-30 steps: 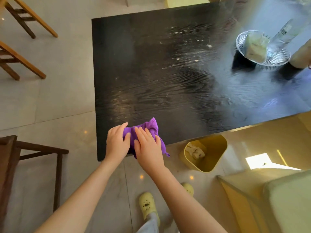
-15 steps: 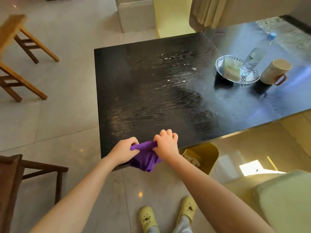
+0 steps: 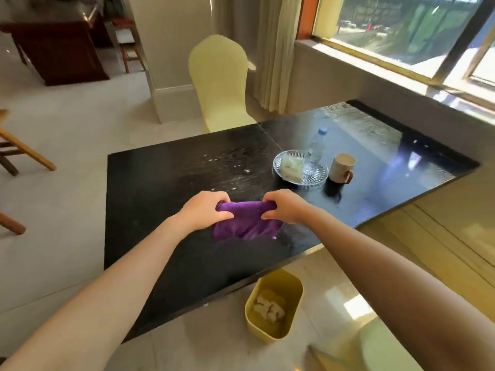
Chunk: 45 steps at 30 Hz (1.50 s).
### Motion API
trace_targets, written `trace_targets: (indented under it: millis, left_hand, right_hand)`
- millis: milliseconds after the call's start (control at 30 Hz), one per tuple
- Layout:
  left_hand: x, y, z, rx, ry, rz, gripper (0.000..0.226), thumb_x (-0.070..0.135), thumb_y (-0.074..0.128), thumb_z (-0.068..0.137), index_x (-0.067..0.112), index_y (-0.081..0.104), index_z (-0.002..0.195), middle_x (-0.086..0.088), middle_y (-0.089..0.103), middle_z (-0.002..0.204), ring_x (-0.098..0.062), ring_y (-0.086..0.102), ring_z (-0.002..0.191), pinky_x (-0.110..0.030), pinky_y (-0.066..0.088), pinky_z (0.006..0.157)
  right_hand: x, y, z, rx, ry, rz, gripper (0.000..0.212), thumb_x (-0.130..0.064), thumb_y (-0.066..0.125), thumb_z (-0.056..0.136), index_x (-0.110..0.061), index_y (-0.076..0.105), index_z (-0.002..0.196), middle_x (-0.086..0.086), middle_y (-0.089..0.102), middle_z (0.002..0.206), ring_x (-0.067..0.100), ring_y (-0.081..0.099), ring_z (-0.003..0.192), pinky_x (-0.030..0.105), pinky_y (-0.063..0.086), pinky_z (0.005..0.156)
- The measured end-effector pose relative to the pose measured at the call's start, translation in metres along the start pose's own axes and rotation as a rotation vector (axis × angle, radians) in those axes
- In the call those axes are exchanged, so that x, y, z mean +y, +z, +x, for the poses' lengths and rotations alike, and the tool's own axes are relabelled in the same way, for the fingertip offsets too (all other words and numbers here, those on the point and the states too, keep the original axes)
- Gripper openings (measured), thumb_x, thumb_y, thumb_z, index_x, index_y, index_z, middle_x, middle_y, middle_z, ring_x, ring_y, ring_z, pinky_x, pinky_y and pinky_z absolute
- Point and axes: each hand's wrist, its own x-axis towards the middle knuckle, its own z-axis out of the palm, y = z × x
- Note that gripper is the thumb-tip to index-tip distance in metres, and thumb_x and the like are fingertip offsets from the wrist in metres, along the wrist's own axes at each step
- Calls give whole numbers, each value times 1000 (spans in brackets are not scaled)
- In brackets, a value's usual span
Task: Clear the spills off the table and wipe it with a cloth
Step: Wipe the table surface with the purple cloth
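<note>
A purple cloth (image 3: pixel 245 223) hangs spread between my two hands above the middle of the black table (image 3: pixel 150 199). My left hand (image 3: pixel 206 210) pinches its left top corner and my right hand (image 3: pixel 285 207) pinches the right one. Small white crumbs and wet streaks (image 3: pixel 230 162) lie on the tabletop beyond my hands.
A glass dish (image 3: pixel 316 175) holding a wrapped packet, a water bottle (image 3: pixel 316 145) and a beige mug (image 3: pixel 342 167) stand at the table's right. A yellow bin (image 3: pixel 273 306) with crumpled paper sits on the floor at the near edge. A yellow chair (image 3: pixel 219 81) stands behind the table, wooden chairs at the left.
Both hands lifted the cloth from the table's near edge and carried it over the middle, pulling it apart. The view tilted up toward the window.
</note>
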Motion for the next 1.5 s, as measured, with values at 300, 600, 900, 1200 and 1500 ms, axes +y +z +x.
trace_targets:
  millis: [300, 600, 900, 1200, 1500]
  left_hand:
    - [128, -20, 84, 84, 198, 12, 10, 21, 58, 87, 22, 59, 97, 2, 63, 90, -14, 60, 80, -31, 49, 67]
    - [189, -3, 139, 102, 332, 38, 23, 20, 59, 89, 14, 63, 110, 0, 65, 95, -17, 59, 87, -30, 46, 75]
    - [198, 19, 205, 8, 407, -24, 13, 27, 62, 87, 19, 53, 82, 1, 57, 77, -15, 55, 71, -23, 37, 59]
    - [162, 36, 253, -86, 512, 54, 34, 36, 69, 80, 15, 44, 71, -2, 52, 69, -22, 47, 65, -34, 31, 58]
    - [140, 76, 288, -149, 496, -23, 18, 22, 70, 80, 17, 53, 79, 2, 54, 78, -17, 48, 71, -30, 38, 63]
  right_hand:
    - [91, -121, -47, 213, 31, -12, 22, -29, 65, 86, -13, 64, 100, 1, 57, 88, 14, 49, 75, 17, 34, 55]
    - [162, -139, -70, 478, 157, 118, 21, -21, 69, 82, -9, 70, 99, 10, 68, 95, 20, 56, 84, 30, 43, 72]
    - [202, -141, -64, 492, 268, 121, 22, -22, 61, 89, -9, 70, 104, 10, 69, 100, 25, 60, 92, 41, 50, 84]
    - [228, -114, -40, 394, 419, 245, 19, -24, 61, 90, -15, 73, 101, -8, 64, 79, 4, 57, 69, 15, 44, 64]
    - [277, -81, -17, 362, 495, 368, 17, -25, 65, 87, -19, 75, 100, -6, 68, 80, 8, 60, 72, 16, 47, 66]
